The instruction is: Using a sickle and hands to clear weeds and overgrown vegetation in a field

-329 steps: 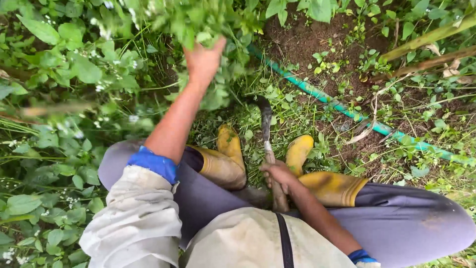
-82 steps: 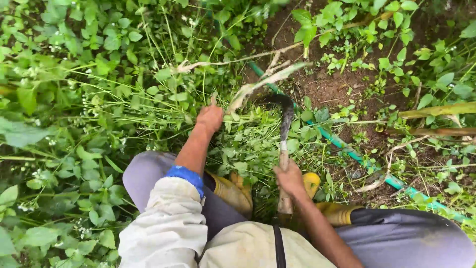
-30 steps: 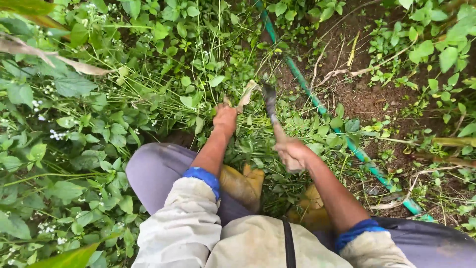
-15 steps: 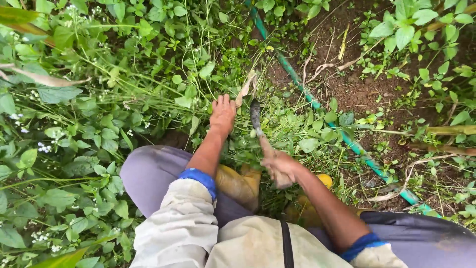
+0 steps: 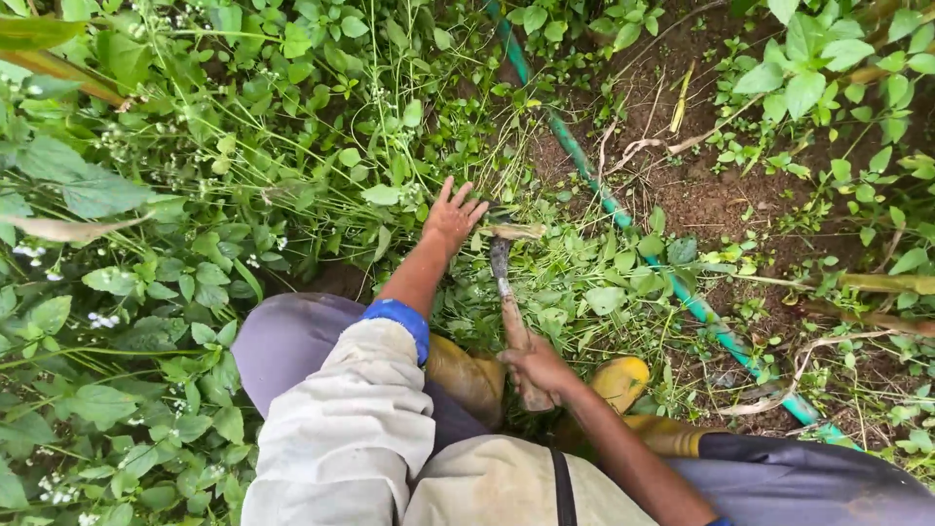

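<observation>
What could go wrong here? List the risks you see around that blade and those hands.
1. The left hand lies spread in the weeds right beside the tip of the blade; a swing could cut its fingers.
2. The green hose runs just past the blade and could be nicked.
3. The yellow boots sit close under the right hand that grips the handle.

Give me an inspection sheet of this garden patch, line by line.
Surface: bare brown soil upper right, dense weeds left.
Job's things: curved blade tool, blade down among cut greens.
Clutter: dry stalk on the soil.
Hands: left hand spread open against the weeds; right hand gripping the tool's handle.
Cables: green hose running diagonally.
Surroundings: yellow boots, leafy plants all round.
</observation>
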